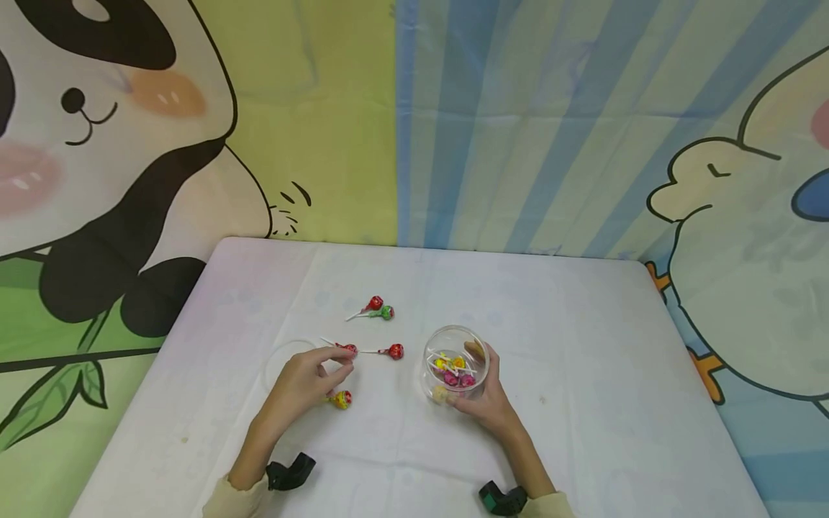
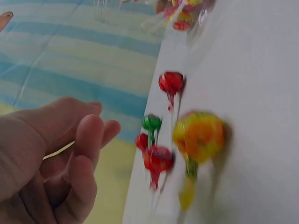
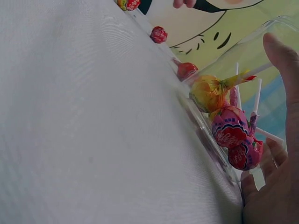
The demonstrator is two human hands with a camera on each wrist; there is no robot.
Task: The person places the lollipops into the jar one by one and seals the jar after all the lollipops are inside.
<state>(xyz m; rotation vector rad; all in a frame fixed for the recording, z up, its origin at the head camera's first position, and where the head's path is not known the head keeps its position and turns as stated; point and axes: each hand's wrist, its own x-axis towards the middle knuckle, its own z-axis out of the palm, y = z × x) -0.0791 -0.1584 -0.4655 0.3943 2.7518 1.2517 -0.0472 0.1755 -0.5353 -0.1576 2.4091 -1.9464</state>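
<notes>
My right hand (image 1: 482,392) grips a clear round jar (image 1: 455,332) from its right side, thumb and fingers around the wall. Inside the jar lie several wrapped lollipops, among them a yellow lollipop (image 3: 208,93) and a pink lollipop (image 3: 230,127). Over the lollipops on the left hovers my left hand (image 1: 309,381), its fingers loosely bent with nothing between them. Below its fingertips is a yellow lollipop (image 1: 342,399), partly covered by the hand in the head view. A red lollipop (image 1: 350,350) lies right at its fingers, with another red lollipop (image 1: 395,351) beside it.
Farther back on the white-covered table (image 1: 583,345) lie a green lollipop (image 1: 386,312) and a red lollipop (image 1: 375,303), close together. A clear round rim (image 1: 285,343), possibly a lid, shows behind my left hand. A printed cloth (image 1: 350,144) hangs behind the table.
</notes>
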